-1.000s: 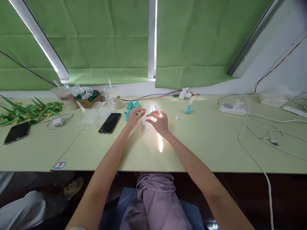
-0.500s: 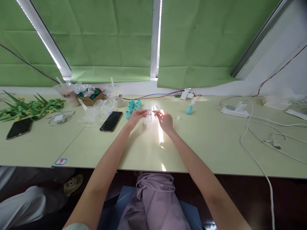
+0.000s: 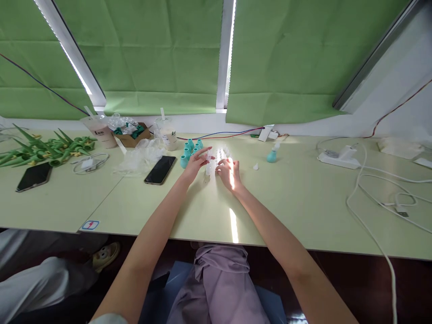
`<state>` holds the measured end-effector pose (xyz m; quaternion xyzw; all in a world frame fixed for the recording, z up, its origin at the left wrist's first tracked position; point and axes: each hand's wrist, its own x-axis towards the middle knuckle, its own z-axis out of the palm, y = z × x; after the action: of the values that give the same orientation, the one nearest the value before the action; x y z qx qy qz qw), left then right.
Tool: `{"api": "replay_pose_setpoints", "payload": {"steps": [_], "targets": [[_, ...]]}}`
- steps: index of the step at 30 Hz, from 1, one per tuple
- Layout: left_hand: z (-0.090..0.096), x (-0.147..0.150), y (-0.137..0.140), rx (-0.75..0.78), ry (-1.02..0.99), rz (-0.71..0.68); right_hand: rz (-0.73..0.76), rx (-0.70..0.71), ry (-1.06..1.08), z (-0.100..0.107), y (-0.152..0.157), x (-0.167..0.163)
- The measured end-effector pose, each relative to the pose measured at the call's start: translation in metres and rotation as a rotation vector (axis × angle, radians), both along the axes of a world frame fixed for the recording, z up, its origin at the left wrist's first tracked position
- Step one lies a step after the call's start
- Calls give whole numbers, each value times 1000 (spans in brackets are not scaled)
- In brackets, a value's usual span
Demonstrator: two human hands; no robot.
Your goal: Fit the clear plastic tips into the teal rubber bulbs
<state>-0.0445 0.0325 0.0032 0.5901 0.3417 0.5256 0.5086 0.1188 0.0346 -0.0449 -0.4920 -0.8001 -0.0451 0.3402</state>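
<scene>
Several small translucent plastic pieces (image 3: 212, 166) stand close together on the table, partly washed out by sunlight. On their left side is my left hand (image 3: 195, 165), fingers stretched out and apart, the fingertips at the pieces. My right hand (image 3: 229, 173) is at their right side with its fingers bent inward and closed; what the fingertips hold is too small to make out. Several turquoise bulb-shaped parts (image 3: 185, 155) stand just beyond my left hand. Farther right sits one turquoise bulb (image 3: 272, 156) with a translucent tip, and near it a small white piece (image 3: 255, 166).
A black phone (image 3: 160, 170), crumpled clear plastic bag (image 3: 143, 155), drink cup (image 3: 168, 137) and cardboard box (image 3: 133, 137) lie to the left. Green plant-like pieces (image 3: 50, 148) are farther left. A white power strip (image 3: 339, 159) with cables is at right. Another person's leg (image 3: 50, 281) shows at lower left.
My left fingers have spread out from a pinch. My right hand has come slightly lower and nearer, beside the translucent pieces. The view has shifted slightly.
</scene>
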Motion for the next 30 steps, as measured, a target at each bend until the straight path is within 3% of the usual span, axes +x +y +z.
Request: {"api": "replay_pose_setpoints", "payload": {"steps": [3, 10, 30], "targets": [[1, 2, -1, -21, 4, -30, -93, -1, 16, 16, -6, 5], [-6, 11, 1, -51, -24, -109, -146, 177, 181, 48, -23, 15], [-4, 23, -7, -125, -36, -168, -99, 159, 112, 44, -27, 17]]}}
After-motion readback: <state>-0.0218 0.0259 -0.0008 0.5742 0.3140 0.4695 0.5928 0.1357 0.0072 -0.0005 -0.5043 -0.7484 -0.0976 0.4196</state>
